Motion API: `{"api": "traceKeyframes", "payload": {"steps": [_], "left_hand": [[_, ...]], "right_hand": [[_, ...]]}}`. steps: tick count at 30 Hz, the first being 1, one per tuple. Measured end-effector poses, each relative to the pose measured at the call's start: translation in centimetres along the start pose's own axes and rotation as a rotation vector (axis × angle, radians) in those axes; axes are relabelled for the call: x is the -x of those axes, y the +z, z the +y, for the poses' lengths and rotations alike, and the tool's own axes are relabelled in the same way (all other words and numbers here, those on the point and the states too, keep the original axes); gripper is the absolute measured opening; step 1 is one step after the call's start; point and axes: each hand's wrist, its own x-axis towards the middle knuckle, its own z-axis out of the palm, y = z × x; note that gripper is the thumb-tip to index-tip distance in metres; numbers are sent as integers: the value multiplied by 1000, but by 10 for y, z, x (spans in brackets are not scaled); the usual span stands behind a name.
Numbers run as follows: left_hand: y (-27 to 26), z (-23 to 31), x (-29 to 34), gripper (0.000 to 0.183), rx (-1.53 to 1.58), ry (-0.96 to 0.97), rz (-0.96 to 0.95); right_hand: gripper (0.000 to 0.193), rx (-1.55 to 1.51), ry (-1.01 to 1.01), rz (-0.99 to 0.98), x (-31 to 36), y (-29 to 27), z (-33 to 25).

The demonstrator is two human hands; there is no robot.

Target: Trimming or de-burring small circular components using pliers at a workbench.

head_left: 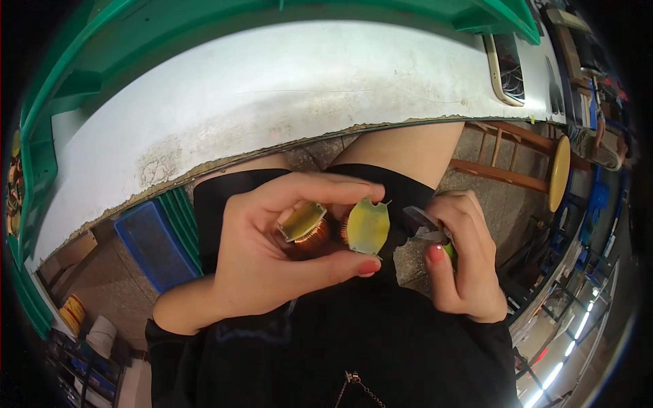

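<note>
The person's left hand (255, 248) is grasping what look like two copper-wound coils over the lap. The outer coil (368, 228) is sitting between thumb and fingertip, which are pinching its yellow end plate near opposite edges, probably so that the broad face is staying uncovered and the piece is not turning. The inner coil (303, 223) is resting in the hollow of the palm, tilted, its copper side facing the outer one; the curled hand is apparently storing it there, leaving the fingertips to the other piece.

The right hand (471, 255) is gripping a small tool (422, 222) with a grey tip and a bit of green showing by the thumb. Its fingers are curling over most of it, so its exact kind is not telling itself. The tip is pointing toward the outer coil, near but apart from it, likely because this grip is leaving the tip free.

Beyond the knees, a worn white table (286, 81) is stretching across, with a green rack (75, 85) standing along it.
</note>
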Motion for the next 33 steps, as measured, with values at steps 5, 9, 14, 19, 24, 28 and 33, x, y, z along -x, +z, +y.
{"api": "traceKeyframes", "payload": {"steps": [5,9,14,19,24,28,33], "left_hand": [[-4,3,1,54,-105,-47,-87],[0,1,3,50,-21,-19,-57],[2,0,3,46,-43,-17,-41],[-1,-1,3,46,-131,19,-55],[-1,-9,4,46,-148,41,-17],[3,-12,5,43,-206,71,44],[4,-18,3,42,-207,66,71]], "right_hand": [[30,303,-131,49,-1,0,11],[29,369,-153,77,-5,7,13],[28,433,-183,96,-10,12,14],[28,532,-200,67,-12,11,13],[27,655,-257,46,-16,13,18],[26,793,-320,130,-16,18,22],[25,849,-316,140,-16,17,25]]}}
